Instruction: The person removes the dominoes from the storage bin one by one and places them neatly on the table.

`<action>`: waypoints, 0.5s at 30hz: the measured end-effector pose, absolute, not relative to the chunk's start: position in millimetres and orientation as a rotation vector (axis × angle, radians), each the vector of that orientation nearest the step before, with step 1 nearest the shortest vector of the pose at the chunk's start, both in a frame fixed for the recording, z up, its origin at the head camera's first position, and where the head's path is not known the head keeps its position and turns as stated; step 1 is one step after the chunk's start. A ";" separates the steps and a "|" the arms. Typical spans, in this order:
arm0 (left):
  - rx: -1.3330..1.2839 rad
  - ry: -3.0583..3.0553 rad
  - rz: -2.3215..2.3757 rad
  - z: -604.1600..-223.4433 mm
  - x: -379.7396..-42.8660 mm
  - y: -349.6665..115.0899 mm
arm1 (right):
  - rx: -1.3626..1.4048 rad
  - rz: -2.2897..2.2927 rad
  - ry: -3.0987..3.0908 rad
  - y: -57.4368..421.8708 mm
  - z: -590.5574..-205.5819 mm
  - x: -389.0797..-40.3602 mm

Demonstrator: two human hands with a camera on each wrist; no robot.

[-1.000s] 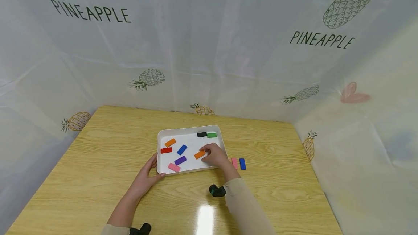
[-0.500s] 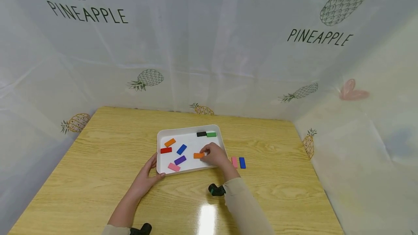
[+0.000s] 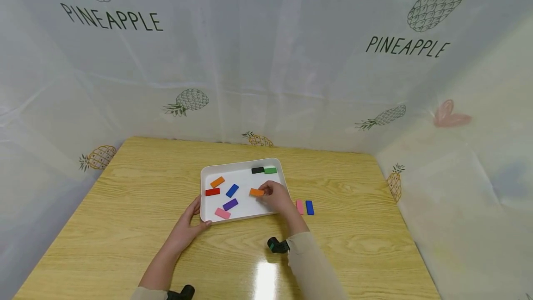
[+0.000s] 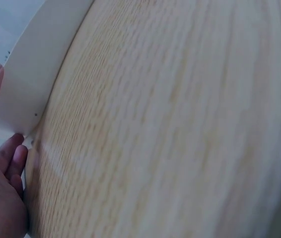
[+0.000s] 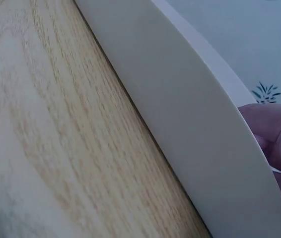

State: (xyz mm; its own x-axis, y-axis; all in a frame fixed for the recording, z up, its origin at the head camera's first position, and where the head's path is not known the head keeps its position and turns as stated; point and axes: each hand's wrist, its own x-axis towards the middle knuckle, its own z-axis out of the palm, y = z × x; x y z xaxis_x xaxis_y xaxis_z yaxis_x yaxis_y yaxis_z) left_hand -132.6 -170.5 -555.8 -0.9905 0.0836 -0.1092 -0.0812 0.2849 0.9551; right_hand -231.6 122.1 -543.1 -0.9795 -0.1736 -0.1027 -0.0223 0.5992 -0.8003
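A shallow white tray (image 3: 244, 216) lies on the table with small coloured rectangular blocks inside. My left hand (image 3: 187, 228) holds its near left corner, thumb at the front wall and fingers along the left side. In the head view my right hand (image 3: 276, 196) pinches the right end of an orange block (image 3: 256, 192) over the tray's right half. Left of it lie a blue block (image 3: 232, 190), a purple block (image 3: 230, 204), a pink block (image 3: 222, 213), a red block (image 3: 212, 192) and another orange block (image 3: 217, 182). The right wrist view hides the held block behind the tray wall.
A black block (image 3: 257, 170) and a green block (image 3: 270, 170) lie end to end along the tray's far wall. Outside, right of the tray, a second pink block (image 3: 300, 207) and a second blue block (image 3: 310, 207) lie on the wooden table (image 3: 354, 244). A printed curtain (image 3: 266, 59) stands behind.
The right hand has turned the orange block from slanting to nearly level, then shifted it slightly toward the tray's far side. The left hand stays at the corner.
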 end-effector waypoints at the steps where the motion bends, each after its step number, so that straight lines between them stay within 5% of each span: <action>1: -0.003 2.406 1.802 -556.1 -132.3 -170.4 | -0.170 -1.349 2.655 122.1 -542.8 -230.6; 15: -0.011 2.406 1.778 -560.7 -133.7 -170.1 | -0.143 -1.819 2.598 128.0 -519.8 -207.9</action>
State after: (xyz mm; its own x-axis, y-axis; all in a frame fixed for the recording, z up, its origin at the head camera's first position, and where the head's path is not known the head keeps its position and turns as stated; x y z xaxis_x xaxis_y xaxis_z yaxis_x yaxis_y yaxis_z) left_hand -133.7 -170.1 -560.7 -0.9887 0.0833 -0.1247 -0.0948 0.2976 0.9500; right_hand -207.9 128.0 -519.8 -0.9954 -0.0547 0.0789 -0.0929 0.3394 -0.9361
